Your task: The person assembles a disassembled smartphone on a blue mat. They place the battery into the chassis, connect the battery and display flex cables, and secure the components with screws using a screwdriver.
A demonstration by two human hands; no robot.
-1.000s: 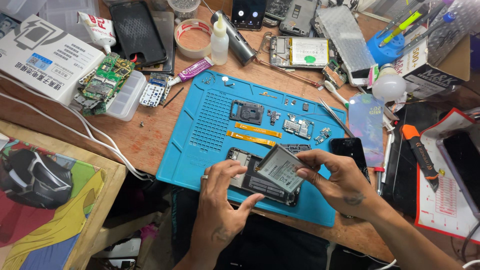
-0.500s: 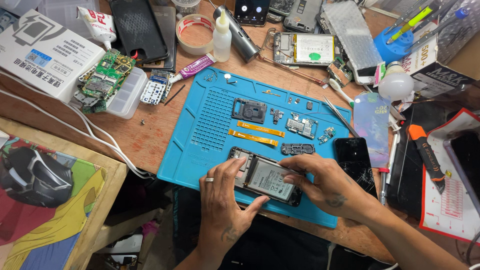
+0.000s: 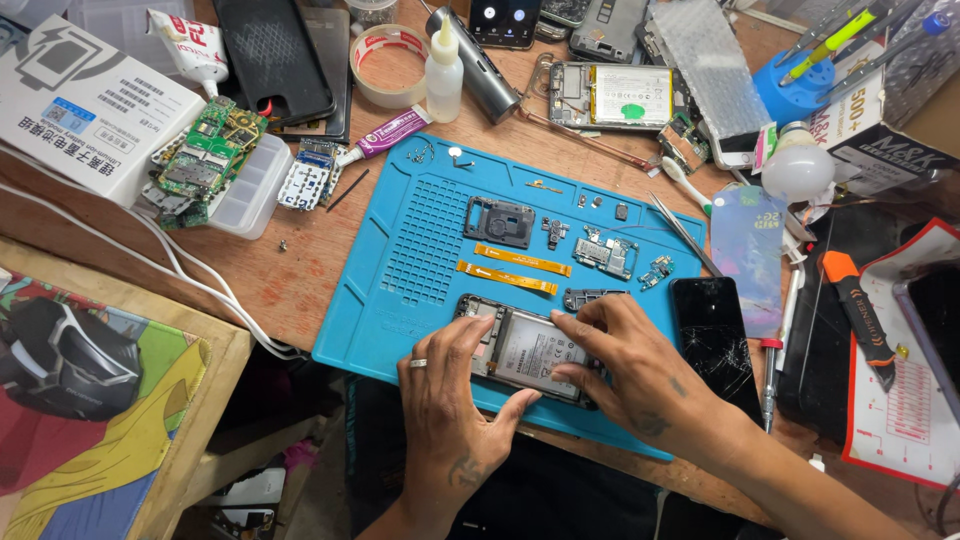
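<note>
We press both hands onto an opened black smartphone body with a grey battery (image 3: 528, 352), which lies flat at the near edge of the blue silicone repair mat (image 3: 400, 300) on the brown wooden surface (image 3: 300, 260). Our left hand (image 3: 450, 400) (a ring on one finger) lays its fingers (image 3: 468, 338) on the phone's left end, thumb along its near side, grasping nothing. Our right hand (image 3: 640, 375) rests flattened fingers (image 3: 585, 335) on the battery's right end, not clenched. Just beyond the phone on the mat lie two orange flex ribbons (image 3: 515, 268), a black square frame part (image 3: 498, 221) and a small circuit board (image 3: 606, 251). A cracked black glass panel (image 3: 712, 335) lies just beside our right hand at the mat's right edge.
</note>
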